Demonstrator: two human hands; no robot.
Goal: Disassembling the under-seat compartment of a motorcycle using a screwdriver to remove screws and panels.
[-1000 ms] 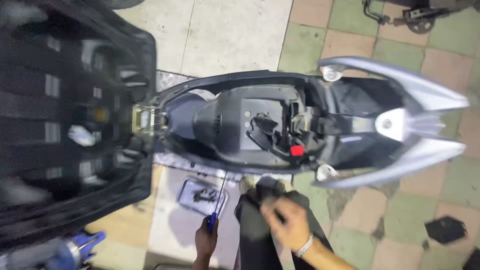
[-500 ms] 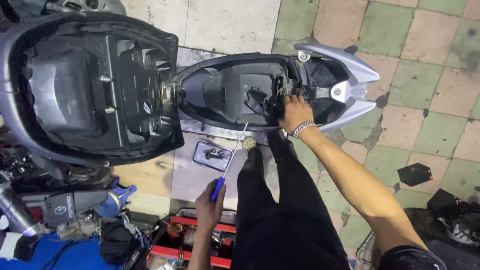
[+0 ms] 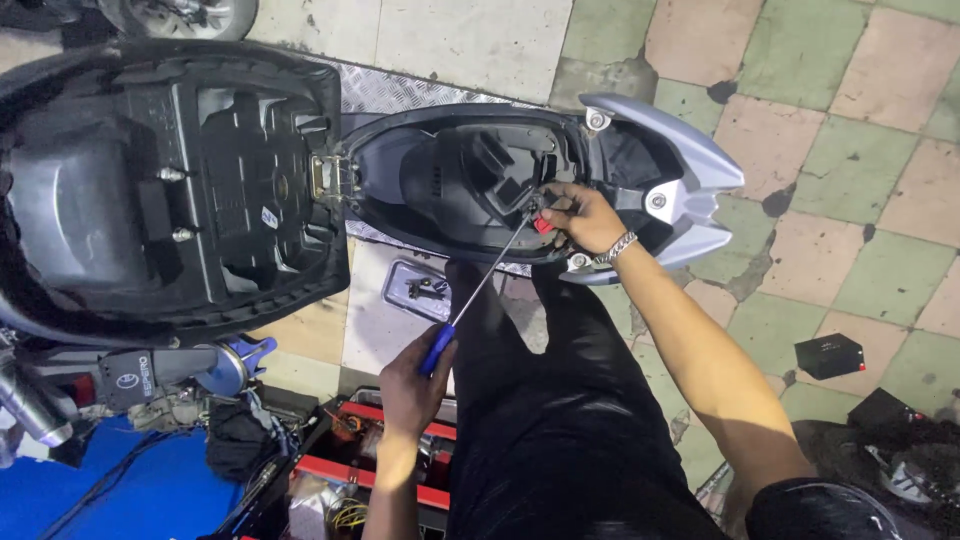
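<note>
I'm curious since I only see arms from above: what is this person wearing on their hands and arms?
Both arms are bare, with no sleeves or gloves in view. The right hand has a silver chain-link bracelet at the wrist. The left hand wears nothing visible.

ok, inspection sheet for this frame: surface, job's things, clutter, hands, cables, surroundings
Surface: tiled floor, green and pink, worn.
Job's things: scooter with seat raised; long screwdriver tip in the open compartment.
Clutter: small tray with parts; black box; red toolbox.
Hands: left hand grips the blue handle; right hand at the tip, by a red part.
Cables: wires in the toolbox.
Surroundings: blue mat, metal ramp plate.
</note>
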